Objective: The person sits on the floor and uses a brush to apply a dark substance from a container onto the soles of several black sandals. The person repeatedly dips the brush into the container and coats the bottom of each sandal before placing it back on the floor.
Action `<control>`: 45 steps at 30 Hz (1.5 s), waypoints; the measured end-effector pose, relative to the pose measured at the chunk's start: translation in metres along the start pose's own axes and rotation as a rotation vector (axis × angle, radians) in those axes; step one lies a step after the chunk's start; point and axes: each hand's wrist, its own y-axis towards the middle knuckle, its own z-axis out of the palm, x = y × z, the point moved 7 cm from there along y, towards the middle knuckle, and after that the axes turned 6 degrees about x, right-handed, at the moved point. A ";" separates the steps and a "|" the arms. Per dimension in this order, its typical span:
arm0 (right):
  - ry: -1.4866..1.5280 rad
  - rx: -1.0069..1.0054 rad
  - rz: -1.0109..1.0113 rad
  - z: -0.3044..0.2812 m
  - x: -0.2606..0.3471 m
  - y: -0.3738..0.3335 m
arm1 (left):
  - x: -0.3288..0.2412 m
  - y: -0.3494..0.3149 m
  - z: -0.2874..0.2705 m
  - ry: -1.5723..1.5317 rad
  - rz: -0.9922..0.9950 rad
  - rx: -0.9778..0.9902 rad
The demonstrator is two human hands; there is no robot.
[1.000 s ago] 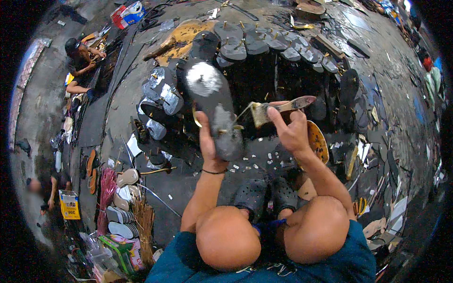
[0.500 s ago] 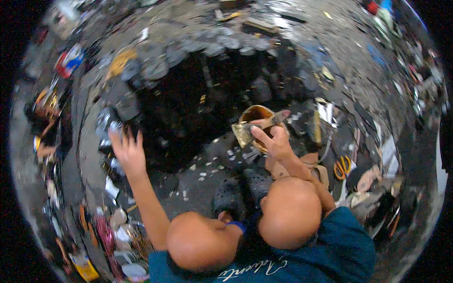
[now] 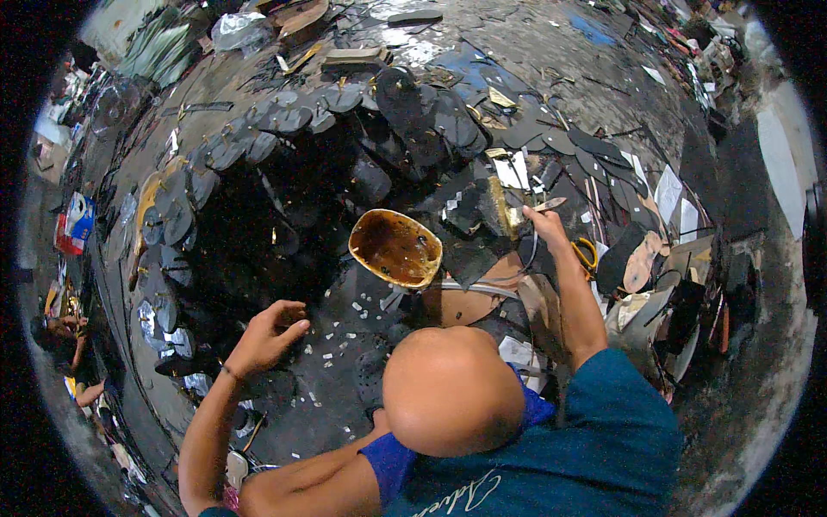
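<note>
My left hand [image 3: 269,338] hovers over the dark floor with its fingers loosely curved and the thumb apart; nothing shows in it. Out to the right, my right hand [image 3: 548,227] closes on a flat brush [image 3: 551,204], whose pale handle end pokes out beside the fingers. Its head is partly hidden beside a yellowish worn strip [image 3: 501,207]. Between my hands rests a cut-down container [image 3: 398,248], smeared inside with brown sticky residue. Dark sandal soles [image 3: 226,148] stand in a curved row beyond and to the left of it.
Orange-handled scissors [image 3: 586,257] lie right of my right forearm. Small white scraps [image 3: 343,336] litter the floor near my feet. Cut sheets and offcuts [image 3: 668,194] cover the right side. At the left edge another person [image 3: 69,332] is seen near a red and blue package [image 3: 77,222].
My right hand has moved right with the brush, away from the container, which now sits on the floor. My left hand has drawn back from the soles toward me.
</note>
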 end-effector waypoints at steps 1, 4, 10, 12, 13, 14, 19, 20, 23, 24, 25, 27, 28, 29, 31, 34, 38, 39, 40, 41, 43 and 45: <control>0.008 0.026 0.025 0.011 0.006 -0.004 | 0.007 0.010 0.006 0.013 -0.027 0.003; -0.054 -0.012 0.022 0.015 0.016 -0.007 | 0.029 0.059 0.042 -0.015 -0.065 0.025; 0.080 0.202 0.059 0.020 0.023 -0.003 | 0.043 0.141 0.141 -0.566 -0.200 -0.167; 0.111 0.233 0.018 0.018 0.037 -0.013 | 0.049 0.158 0.163 -0.655 -0.296 -0.241; 0.064 0.238 -0.055 0.012 0.044 -0.022 | 0.035 0.162 0.168 -0.709 -0.364 -0.213; 0.020 0.255 -0.146 0.012 0.061 -0.030 | 0.048 0.167 0.166 -0.678 -0.319 -0.349; -0.116 0.134 -0.313 -0.021 0.131 -0.118 | 0.038 0.164 0.168 -0.797 -0.254 -0.568; -0.052 0.053 -0.387 -0.040 0.138 -0.132 | 0.035 0.165 0.168 -0.843 -0.224 -0.552; 0.107 -0.155 -0.256 -0.123 0.128 -0.155 | 0.034 0.170 0.163 -0.802 -0.067 -0.520; 0.136 -0.286 -0.254 -0.164 0.127 -0.174 | -0.024 0.163 0.160 -0.896 -0.044 -0.405; 0.182 -0.393 -0.276 -0.188 0.136 -0.189 | -0.043 0.168 0.157 -0.861 -0.013 -0.348; 0.749 -0.309 -0.459 -0.209 0.141 -0.191 | -0.073 0.186 0.159 -0.799 0.050 -0.228; 0.799 -0.398 -0.433 -0.224 0.134 -0.181 | -0.076 0.207 0.164 -0.811 0.172 -0.234; 0.902 -0.420 -0.474 -0.231 0.133 -0.174 | -0.103 0.222 0.163 -0.821 0.295 -0.224; 1.113 -0.442 -0.568 -0.238 0.139 -0.159 | -0.119 0.260 0.176 -0.648 0.219 -0.182; 1.187 -0.470 -0.576 -0.236 0.136 -0.136 | -0.169 0.330 0.208 -0.713 0.331 -0.150; 1.420 -0.552 -0.452 -0.217 0.100 -0.099 | -0.243 0.394 0.256 -0.676 0.192 -0.050; 1.456 -0.543 -0.418 -0.196 0.107 -0.093 | -0.251 0.405 0.260 -0.733 0.144 -0.031; 1.489 -0.449 -0.380 -0.163 0.129 -0.076 | -0.231 0.433 0.247 -0.631 0.191 -0.207; 1.513 -0.371 -0.333 -0.129 0.139 -0.062 | -0.210 0.451 0.236 -0.523 0.227 -0.364; 1.360 -0.539 -0.192 -0.109 0.081 -0.040 | -0.226 0.456 0.266 -0.779 0.225 -0.079; 1.225 -0.579 -0.035 -0.080 0.029 -0.025 | -0.217 0.456 0.288 -0.962 -0.058 0.287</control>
